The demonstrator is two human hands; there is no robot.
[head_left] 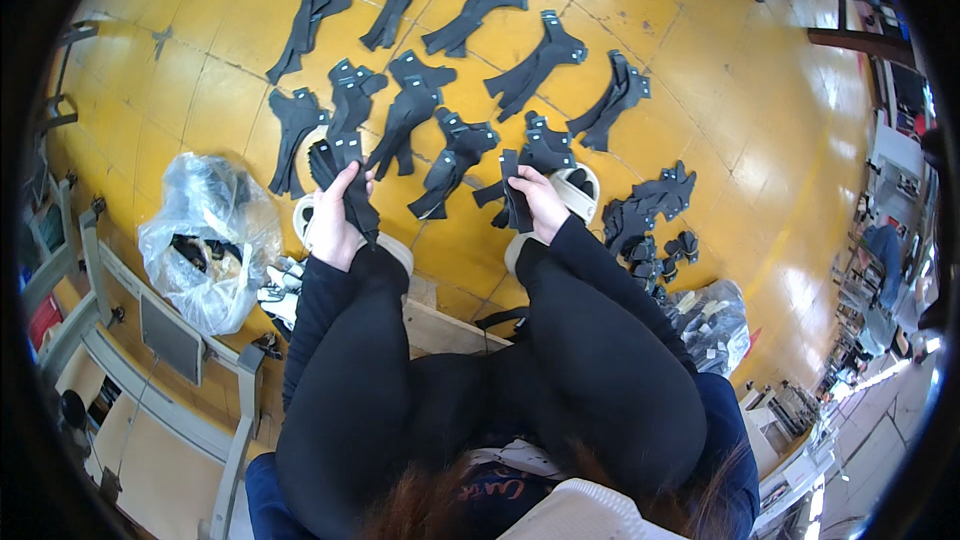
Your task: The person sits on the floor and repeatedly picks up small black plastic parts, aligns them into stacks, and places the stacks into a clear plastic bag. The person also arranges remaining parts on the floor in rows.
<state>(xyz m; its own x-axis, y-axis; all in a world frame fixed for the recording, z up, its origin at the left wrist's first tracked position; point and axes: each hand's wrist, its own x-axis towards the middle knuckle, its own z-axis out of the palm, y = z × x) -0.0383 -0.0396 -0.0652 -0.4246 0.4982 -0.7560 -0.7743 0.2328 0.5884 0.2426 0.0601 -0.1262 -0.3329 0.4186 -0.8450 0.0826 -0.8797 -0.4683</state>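
The person sits low over the yellow tiled floor (760, 140), knees apart, both arms in black sleeves reaching forward past the knees. The left hand (335, 220) is clenched round a small stack of black cut fabric pieces (345, 175), thumb up along the stack, the stack standing nearly upright and fanning a little at the top. The right hand (540, 202) grips another bundle of black pieces (515, 190), fingers curled over it, the bundle hanging down toward the floor between the feet. Both bundles sit just above the white shoes (580, 190).

Beyond the hands, piles of the same black shapes (535, 65) are laid out on the floor in loose rows. I count about eleven separate piles: five along the far row, then six nearer, the closest almost touching the held bundles. To the right lies a looser heap of black pieces (645, 210), trailing down toward a clear plastic bag (715, 325) with dark contents.

On the left a second crumpled clear bag (205, 240) rests on the floor beside a grey metal frame (170, 340). The knees hide the floor directly beneath the person.
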